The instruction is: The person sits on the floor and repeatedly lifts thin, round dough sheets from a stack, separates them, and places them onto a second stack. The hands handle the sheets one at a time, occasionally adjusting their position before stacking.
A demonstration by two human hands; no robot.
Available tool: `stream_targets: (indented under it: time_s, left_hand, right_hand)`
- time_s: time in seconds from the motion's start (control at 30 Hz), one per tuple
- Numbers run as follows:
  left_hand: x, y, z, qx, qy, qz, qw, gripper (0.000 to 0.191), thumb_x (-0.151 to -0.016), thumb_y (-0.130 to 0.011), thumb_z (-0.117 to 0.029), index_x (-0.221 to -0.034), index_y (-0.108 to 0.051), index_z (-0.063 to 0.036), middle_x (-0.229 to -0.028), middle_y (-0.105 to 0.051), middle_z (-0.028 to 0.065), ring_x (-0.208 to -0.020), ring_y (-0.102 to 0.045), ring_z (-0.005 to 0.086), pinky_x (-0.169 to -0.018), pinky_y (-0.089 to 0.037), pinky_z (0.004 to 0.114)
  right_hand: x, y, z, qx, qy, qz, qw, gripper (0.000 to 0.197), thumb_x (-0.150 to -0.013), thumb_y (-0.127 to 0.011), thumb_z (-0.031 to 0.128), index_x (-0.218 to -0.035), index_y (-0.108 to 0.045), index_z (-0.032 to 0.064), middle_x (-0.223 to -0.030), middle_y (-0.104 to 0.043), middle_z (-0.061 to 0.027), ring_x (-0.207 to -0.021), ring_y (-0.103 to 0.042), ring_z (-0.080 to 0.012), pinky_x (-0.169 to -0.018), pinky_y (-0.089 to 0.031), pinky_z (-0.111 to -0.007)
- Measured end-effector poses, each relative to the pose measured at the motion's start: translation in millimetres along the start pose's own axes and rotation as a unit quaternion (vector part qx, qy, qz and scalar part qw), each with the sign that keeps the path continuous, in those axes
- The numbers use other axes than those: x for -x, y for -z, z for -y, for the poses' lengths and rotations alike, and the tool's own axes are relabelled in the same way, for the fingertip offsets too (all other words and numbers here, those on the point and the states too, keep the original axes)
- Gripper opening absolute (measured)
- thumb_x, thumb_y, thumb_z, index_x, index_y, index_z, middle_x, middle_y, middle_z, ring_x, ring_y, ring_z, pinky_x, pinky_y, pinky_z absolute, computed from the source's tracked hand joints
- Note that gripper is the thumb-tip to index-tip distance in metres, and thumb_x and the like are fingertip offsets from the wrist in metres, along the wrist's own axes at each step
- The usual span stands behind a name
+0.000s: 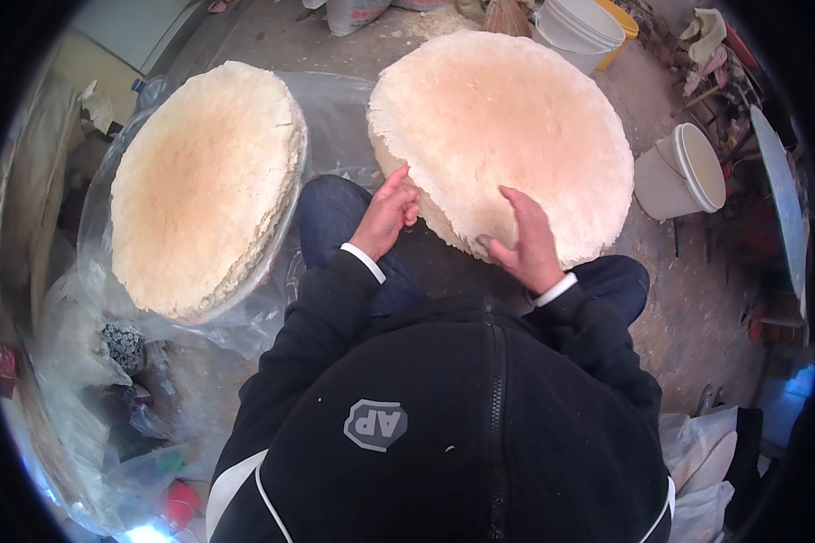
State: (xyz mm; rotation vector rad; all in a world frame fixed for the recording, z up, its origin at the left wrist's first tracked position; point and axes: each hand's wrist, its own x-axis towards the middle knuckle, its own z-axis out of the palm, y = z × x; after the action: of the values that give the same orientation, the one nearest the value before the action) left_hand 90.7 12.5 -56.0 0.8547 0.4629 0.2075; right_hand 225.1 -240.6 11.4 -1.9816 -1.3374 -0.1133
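Note:
A large stack of thin round flatbreads (475,115) lies before my knees, its near edge ragged and drooping. My left hand (392,207) is at the stack's left near edge, index finger extended and the other fingers curled; whether it touches the edge I cannot tell. Over the near right part of the top sheet, my right hand (526,237) has thumb and fingers spread, with nothing seen between them. To the left, a second stack of round flatbreads (204,190) rests on clear plastic sheeting (333,115).
A white bucket (659,180) stands right of the large stack. Nested white buckets (577,30), a yellow bucket (625,24) and a straw broom (506,19) are beyond it. Filled sacks (356,13) lie at the top. Crumpled plastic (75,339) spreads at the left.

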Motion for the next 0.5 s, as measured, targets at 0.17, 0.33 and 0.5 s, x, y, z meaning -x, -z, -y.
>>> stream_targets:
  time_s: [0.17,0.33,0.5]
  left_hand:
    - [-5,2,3,-0.054,0.000,0.049,0.997,0.082,-0.101,-0.055,-0.003,-0.169,-0.009,-0.0131,-0.097,-0.059,0.0040,-0.071,-0.051,0.0105,-0.063,-0.043,0.026]
    - [-3,2,0,-0.094,0.004,0.049,0.994,0.083,-0.102,-0.055,-0.002,-0.169,-0.008,-0.0124,-0.095,-0.057,0.0027,-0.070,-0.050,0.0092,-0.062,-0.042,0.025]
    - [-1,2,0,-0.091,0.003,0.060,0.994,0.083,-0.102,-0.057,-0.004,-0.169,-0.009,-0.0108,-0.097,-0.058,0.0025,-0.069,-0.051,0.0085,-0.063,-0.043,0.024]
  right_hand:
    - [-23,-41,24,0.000,0.005,0.060,0.998,0.087,-0.072,-0.083,0.019,-0.148,-0.044,0.0022,-0.135,-0.059,-0.0221,-0.126,-0.056,-0.0405,-0.107,-0.044,-0.049]
    - [-39,-57,26,0.068,-0.028,0.054,0.996,0.076,-0.075,-0.081,0.019,-0.143,-0.050,0.0036,-0.134,-0.060,-0.0194,-0.123,-0.058,-0.0387,-0.104,-0.045,-0.048]
    - [-54,-57,25,0.124,-0.075,0.071,0.987,0.056,-0.079,-0.078,0.022,-0.131,-0.062,0.0087,-0.124,-0.068,-0.0148,-0.115,-0.063,-0.0372,-0.097,-0.050,-0.047]
